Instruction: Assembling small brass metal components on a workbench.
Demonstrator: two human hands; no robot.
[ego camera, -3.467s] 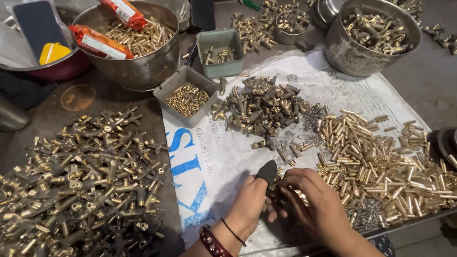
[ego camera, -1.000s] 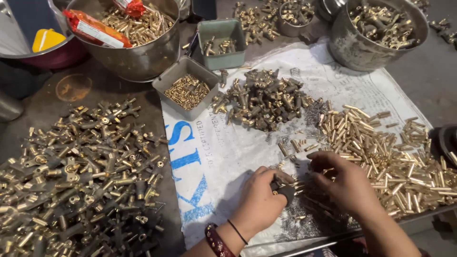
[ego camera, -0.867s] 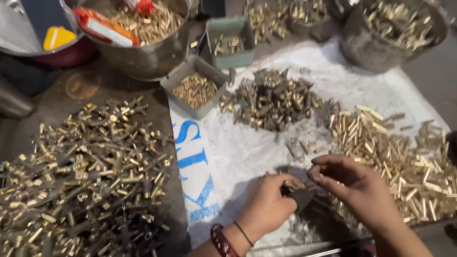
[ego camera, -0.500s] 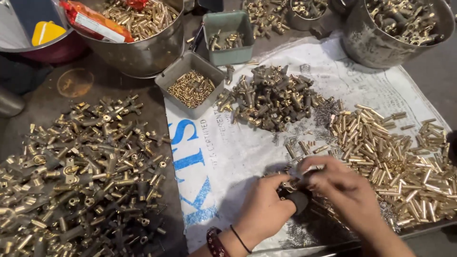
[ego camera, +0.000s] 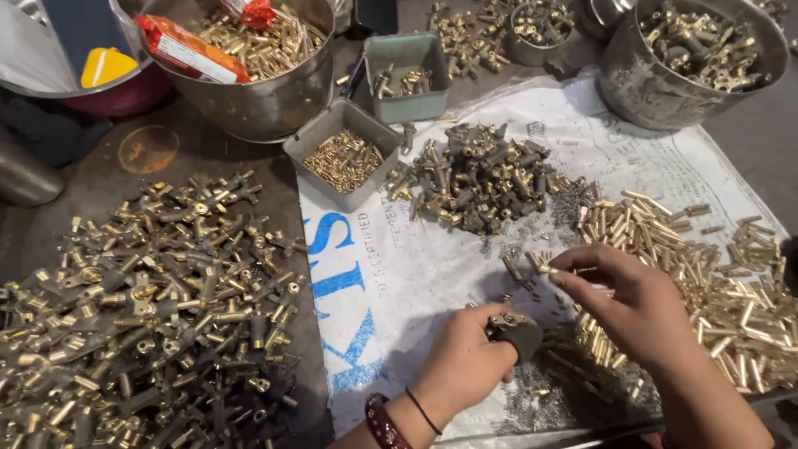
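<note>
My left hand (ego camera: 465,362) grips a dark brass valve fitting (ego camera: 514,331) low on the white printed sack sheet (ego camera: 391,274). My right hand (ego camera: 632,303) hovers just to its right, pinching a small brass pin (ego camera: 549,269) between thumb and fingertips, a little above the fitting. Under and beside that hand spreads a heap of brass tubes (ego camera: 731,283). Small grey springs (ego camera: 540,399) lie scattered beneath both hands. A pile of darker brass fittings (ego camera: 478,179) sits further up the sheet.
A big heap of assembled brass valves (ego camera: 150,308) covers the dark table at left. A grey tray of small brass bits (ego camera: 342,154), a green tray (ego camera: 407,75), a steel bowl with orange packets (ego camera: 249,58) and another steel bowl (ego camera: 690,58) stand at the back.
My right hand has lifted from the tube heap and moved up-left with a small pin pinched in its fingers. My left hand stays on the fitting.
</note>
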